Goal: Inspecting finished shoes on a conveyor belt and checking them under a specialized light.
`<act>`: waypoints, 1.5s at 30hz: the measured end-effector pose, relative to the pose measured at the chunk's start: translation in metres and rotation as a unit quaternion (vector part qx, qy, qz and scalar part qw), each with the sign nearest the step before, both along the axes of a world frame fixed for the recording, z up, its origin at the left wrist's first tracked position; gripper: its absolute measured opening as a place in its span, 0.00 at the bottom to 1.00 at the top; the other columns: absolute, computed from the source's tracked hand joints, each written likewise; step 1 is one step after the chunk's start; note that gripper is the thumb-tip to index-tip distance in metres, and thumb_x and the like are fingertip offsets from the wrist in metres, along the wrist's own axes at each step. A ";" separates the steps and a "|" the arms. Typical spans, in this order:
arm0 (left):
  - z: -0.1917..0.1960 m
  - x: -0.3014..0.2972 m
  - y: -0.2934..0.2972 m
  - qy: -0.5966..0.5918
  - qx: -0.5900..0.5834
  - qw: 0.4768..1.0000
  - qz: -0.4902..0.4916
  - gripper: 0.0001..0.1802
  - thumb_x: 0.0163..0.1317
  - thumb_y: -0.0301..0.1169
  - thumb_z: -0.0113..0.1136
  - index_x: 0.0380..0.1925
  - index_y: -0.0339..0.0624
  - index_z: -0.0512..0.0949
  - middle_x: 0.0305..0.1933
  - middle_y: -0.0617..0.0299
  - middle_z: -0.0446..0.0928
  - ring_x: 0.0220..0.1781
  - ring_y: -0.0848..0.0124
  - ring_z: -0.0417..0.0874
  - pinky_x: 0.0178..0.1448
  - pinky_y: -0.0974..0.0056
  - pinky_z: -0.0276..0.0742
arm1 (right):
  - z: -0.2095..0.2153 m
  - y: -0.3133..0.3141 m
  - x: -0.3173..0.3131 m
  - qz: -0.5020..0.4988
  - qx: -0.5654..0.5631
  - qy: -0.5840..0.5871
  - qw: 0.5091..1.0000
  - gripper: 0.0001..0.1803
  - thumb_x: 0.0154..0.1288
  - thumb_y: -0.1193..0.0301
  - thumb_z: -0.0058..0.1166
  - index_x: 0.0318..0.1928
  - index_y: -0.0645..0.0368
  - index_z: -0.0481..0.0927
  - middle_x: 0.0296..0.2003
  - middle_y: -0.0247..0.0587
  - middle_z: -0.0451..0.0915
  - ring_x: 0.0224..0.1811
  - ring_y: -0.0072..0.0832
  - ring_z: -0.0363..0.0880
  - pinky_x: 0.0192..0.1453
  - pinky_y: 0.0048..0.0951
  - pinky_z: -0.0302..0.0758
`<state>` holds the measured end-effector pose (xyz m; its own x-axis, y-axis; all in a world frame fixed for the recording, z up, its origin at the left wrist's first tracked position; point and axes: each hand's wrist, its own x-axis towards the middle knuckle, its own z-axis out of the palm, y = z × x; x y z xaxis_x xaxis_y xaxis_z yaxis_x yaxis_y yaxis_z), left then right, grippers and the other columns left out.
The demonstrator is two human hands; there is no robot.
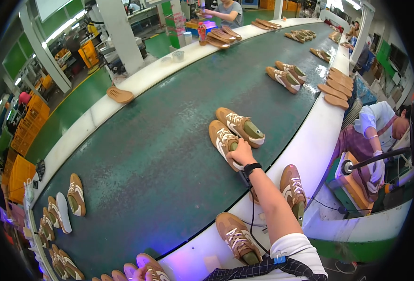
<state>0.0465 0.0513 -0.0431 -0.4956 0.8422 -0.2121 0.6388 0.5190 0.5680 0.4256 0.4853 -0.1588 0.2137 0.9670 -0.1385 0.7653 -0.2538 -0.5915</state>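
My right hand (241,152) is closed on the heel end of a brown sneaker (220,136) with white laces and a white side stripe, on the green conveyor belt (169,150). A black band is round my right wrist. Touching that sneaker is its twin (239,125), with an olive-green lining. Nearer me, a sneaker (237,238) lies on the white ledge, and another sneaker (292,189) is right of my forearm. In purple light at the bottom edge, a hand (144,273) touches a brown shoe (156,268); its arm is cut off, so I cannot tell whose it is.
Several sneakers (75,194) stand at the belt's left end, and a pair (285,76) lies farther along. Brown soles (336,89) line the right ledge (300,136); another sole (120,94) lies opposite. At right, a gloved person (378,171) works beside a round brush (346,167).
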 end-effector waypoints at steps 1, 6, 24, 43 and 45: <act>0.003 0.007 0.007 -0.010 -0.027 0.999 0.022 0.15 0.65 0.28 0.58 0.50 0.33 0.78 0.38 0.55 0.79 0.39 0.65 0.80 0.48 0.65 0.77 | -0.005 0.003 0.007 -0.004 -0.021 0.083 0.996 0.45 0.34 0.60 0.72 0.56 0.65 0.70 0.49 0.56 0.78 0.53 0.45 0.77 0.58 0.36 0.72; -0.022 0.022 0.048 -0.324 0.114 0.938 0.044 0.15 0.65 0.28 0.59 0.49 0.34 0.78 0.45 0.59 0.79 0.45 0.65 0.80 0.51 0.65 0.77 | -0.015 0.009 0.017 -0.007 -0.050 0.179 0.982 0.39 0.37 0.69 0.72 0.53 0.66 0.70 0.48 0.53 0.79 0.51 0.41 0.79 0.56 0.35 0.73; -0.040 0.051 0.089 -0.735 0.231 0.599 0.219 0.40 0.61 0.52 0.57 0.67 0.42 0.59 0.65 0.49 0.67 0.66 0.54 0.69 0.71 0.47 0.63 | 0.083 -0.097 -0.081 0.428 0.103 0.263 0.859 0.41 0.44 0.52 0.70 0.54 0.66 0.73 0.50 0.58 0.75 0.52 0.45 0.76 0.56 0.41 0.73; -0.053 0.023 0.050 -0.779 0.139 0.544 0.280 0.46 0.55 0.51 0.60 0.67 0.38 0.56 0.62 0.37 0.66 0.62 0.44 0.71 0.66 0.42 0.68 | -0.018 0.044 0.053 0.003 -0.017 0.160 0.987 0.52 0.33 0.69 0.68 0.65 0.58 0.61 0.52 0.54 0.77 0.55 0.46 0.76 0.59 0.35 0.71; -0.059 0.018 0.040 -0.801 0.151 0.522 0.251 0.49 0.53 0.52 0.60 0.69 0.36 0.53 0.63 0.32 0.63 0.62 0.40 0.71 0.67 0.39 0.67 | -0.018 0.023 0.038 -0.009 -0.031 0.349 0.937 0.46 0.38 0.74 0.65 0.64 0.61 0.61 0.50 0.49 0.75 0.51 0.43 0.77 0.54 0.37 0.74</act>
